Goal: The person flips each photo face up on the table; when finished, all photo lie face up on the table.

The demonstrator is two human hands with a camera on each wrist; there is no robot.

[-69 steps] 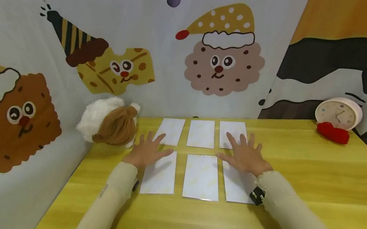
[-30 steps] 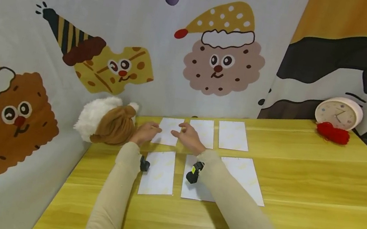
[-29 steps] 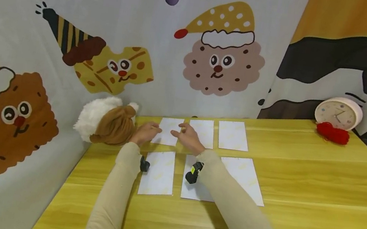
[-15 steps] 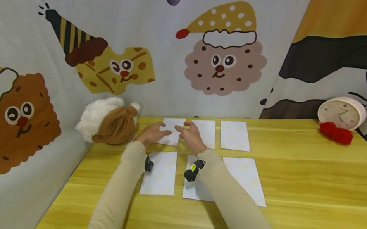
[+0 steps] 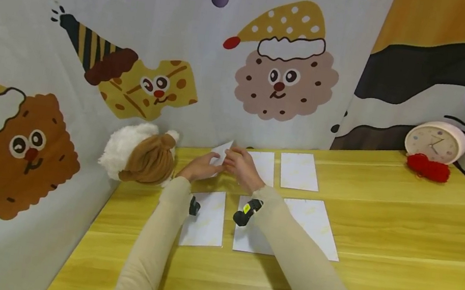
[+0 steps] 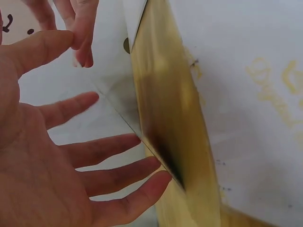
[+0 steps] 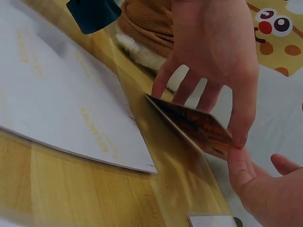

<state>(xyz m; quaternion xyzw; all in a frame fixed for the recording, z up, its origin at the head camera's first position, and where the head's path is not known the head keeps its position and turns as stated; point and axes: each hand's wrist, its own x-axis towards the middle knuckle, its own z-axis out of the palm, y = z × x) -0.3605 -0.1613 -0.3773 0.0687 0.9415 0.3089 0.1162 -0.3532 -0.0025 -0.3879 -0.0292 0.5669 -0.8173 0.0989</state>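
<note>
"Pinched at one corner by the right hand (image 5: 244, 169), the white card (image 5: 224, 149) also meets the left hand (image 5: 200, 166) — fingers spread there, tips along its edge."

"Where is it, and pointing which way?"

"Near the centre of the head frame, tilted up off the table (image 5: 384, 211), one corner pointing upward. From the right wrist its edge slants from upper left to lower right. I can't tell which edge is the long axis; the hands cover too much."

"How does it look?"

"Thin and straight-edged — white on one face, dark with orange-brown print on the other."

"And around it?"

"Just to the right in the frame, the rear middle card (image 5: 266, 167), partly behind the right hand, then the rear right card (image 5: 299, 171). Below, a row of three more, the middle one partly under the right sleeve. To the left sits a brown-and-white plush toy (image 5: 148, 158); at far right, a clock (image 5: 436, 139) behind a red bundle (image 5: 427, 167)."
</note>
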